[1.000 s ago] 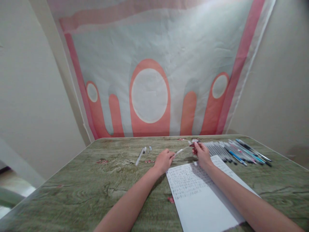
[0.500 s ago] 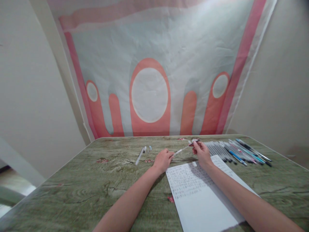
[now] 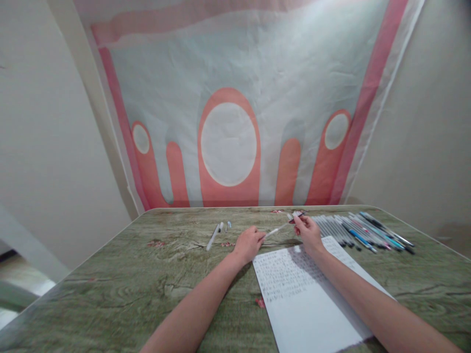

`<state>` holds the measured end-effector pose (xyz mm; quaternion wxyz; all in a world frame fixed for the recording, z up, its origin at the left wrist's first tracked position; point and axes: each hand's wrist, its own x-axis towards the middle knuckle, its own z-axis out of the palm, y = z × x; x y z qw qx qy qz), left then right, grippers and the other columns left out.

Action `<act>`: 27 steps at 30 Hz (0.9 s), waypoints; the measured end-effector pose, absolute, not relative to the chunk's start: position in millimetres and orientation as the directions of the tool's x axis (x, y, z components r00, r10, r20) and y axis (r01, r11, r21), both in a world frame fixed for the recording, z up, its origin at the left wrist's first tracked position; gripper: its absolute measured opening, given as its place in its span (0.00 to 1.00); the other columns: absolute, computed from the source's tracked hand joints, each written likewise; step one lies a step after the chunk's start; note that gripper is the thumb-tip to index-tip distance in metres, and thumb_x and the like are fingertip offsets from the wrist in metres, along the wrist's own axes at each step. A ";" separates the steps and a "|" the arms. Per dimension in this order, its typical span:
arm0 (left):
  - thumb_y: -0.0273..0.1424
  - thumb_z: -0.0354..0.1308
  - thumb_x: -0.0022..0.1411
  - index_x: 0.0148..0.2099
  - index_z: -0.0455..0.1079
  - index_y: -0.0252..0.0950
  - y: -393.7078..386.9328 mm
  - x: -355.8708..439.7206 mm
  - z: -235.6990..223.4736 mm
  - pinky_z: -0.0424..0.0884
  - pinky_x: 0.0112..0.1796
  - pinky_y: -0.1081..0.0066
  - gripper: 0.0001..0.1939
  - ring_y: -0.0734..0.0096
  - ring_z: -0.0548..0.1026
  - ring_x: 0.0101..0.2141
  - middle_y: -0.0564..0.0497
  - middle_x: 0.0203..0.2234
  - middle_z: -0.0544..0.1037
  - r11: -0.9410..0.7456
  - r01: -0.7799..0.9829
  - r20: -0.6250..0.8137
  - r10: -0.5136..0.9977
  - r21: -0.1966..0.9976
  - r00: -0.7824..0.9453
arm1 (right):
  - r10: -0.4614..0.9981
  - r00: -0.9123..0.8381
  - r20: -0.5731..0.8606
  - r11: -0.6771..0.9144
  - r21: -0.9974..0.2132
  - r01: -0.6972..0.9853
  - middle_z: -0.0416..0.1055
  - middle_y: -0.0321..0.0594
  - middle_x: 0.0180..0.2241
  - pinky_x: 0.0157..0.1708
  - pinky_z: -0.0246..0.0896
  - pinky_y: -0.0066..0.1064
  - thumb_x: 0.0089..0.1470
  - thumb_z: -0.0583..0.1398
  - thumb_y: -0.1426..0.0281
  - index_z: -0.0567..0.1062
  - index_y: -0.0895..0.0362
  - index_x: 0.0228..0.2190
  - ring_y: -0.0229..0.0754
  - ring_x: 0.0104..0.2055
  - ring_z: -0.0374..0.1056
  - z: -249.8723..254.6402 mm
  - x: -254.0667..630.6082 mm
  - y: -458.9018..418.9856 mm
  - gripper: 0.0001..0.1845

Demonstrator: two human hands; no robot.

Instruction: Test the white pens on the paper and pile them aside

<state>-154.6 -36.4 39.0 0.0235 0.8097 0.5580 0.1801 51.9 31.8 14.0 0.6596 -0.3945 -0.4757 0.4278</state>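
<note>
My left hand (image 3: 250,243) is closed in a pinch on the white end of a slim pen (image 3: 273,231), resting low over the wooden-look table. The pen slants up to the right, with a thin pale middle and a dark far end. At that dark end my right hand (image 3: 307,233) pinches with thumb and fingers; whether it is one piece or two fitted together I cannot tell. Beneath my right wrist lies a sheet of paper (image 3: 312,314) with handwriting on its upper half. A small white piece (image 3: 297,249) sits near the paper's top edge.
On the right, several pens (image 3: 360,233) lie side by side, mostly clear with dark ends, some blue. Left of my hands are a clear pen barrel (image 3: 212,238), a small cap (image 3: 221,227) and tiny clear pieces (image 3: 228,225). A printed cloth (image 3: 228,59) hangs behind the table.
Both hands stay almost in place, still on the pen. The dark end beside my right fingers shows slightly more and its angle has shifted a little.
</note>
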 end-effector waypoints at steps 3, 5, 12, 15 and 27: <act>0.36 0.45 0.60 0.41 0.70 0.42 -36.3 -154.8 38.5 0.61 0.37 0.74 0.13 0.71 0.66 0.36 0.50 0.34 0.66 -0.386 0.887 0.272 0.908 0.252 0.318 | 0.941 0.180 0.288 0.317 -0.934 -0.166 0.70 0.35 0.23 0.14 0.48 0.24 0.41 0.60 0.55 0.68 0.57 0.26 0.31 0.16 0.55 13.8 51.9 31.8 0.18; 0.36 0.45 0.60 0.42 0.70 0.42 -37.1 -154.2 39.4 0.61 0.37 0.74 0.14 0.71 0.66 0.36 0.50 0.34 0.66 -0.386 0.884 0.272 0.909 0.266 0.315 | 0.941 0.154 0.301 0.323 -0.936 -0.139 0.68 0.34 0.21 0.15 0.49 0.24 0.42 0.60 0.55 0.68 0.57 0.27 0.32 0.17 0.55 14.4 50.1 29.7 0.17; 0.36 0.43 0.61 0.44 0.69 0.41 -40.0 -148.3 43.9 0.62 0.38 0.74 0.15 0.71 0.67 0.36 0.49 0.33 0.67 -0.424 0.839 0.316 0.892 0.340 0.323 | 0.912 -0.263 0.315 0.321 -0.947 -0.022 0.63 0.31 0.18 0.18 0.51 0.24 0.44 0.59 0.57 0.71 0.57 0.26 0.33 0.20 0.57 18.2 35.5 8.9 0.15; 0.36 0.43 0.61 0.44 0.69 0.40 -40.4 -145.0 43.0 0.62 0.38 0.74 0.16 0.71 0.67 0.35 0.49 0.33 0.68 -0.445 0.812 0.350 0.880 0.377 0.320 | 0.875 -0.376 0.305 0.338 -0.941 0.025 0.64 0.31 0.18 0.19 0.50 0.24 0.44 0.59 0.57 0.73 0.58 0.29 0.32 0.20 0.57 19.2 33.8 4.8 0.16; 0.33 0.47 0.59 0.40 0.69 0.35 -18.7 -200.6 49.9 0.61 0.39 0.70 0.12 0.67 0.69 0.39 0.45 0.36 0.71 -0.029 0.970 0.320 0.946 0.241 -0.051 | 0.943 -0.231 0.239 0.212 -0.968 -0.135 0.70 0.37 0.24 0.16 0.52 0.24 0.43 0.59 0.54 0.68 0.57 0.25 0.31 0.18 0.57 15.6 35.9 11.4 0.18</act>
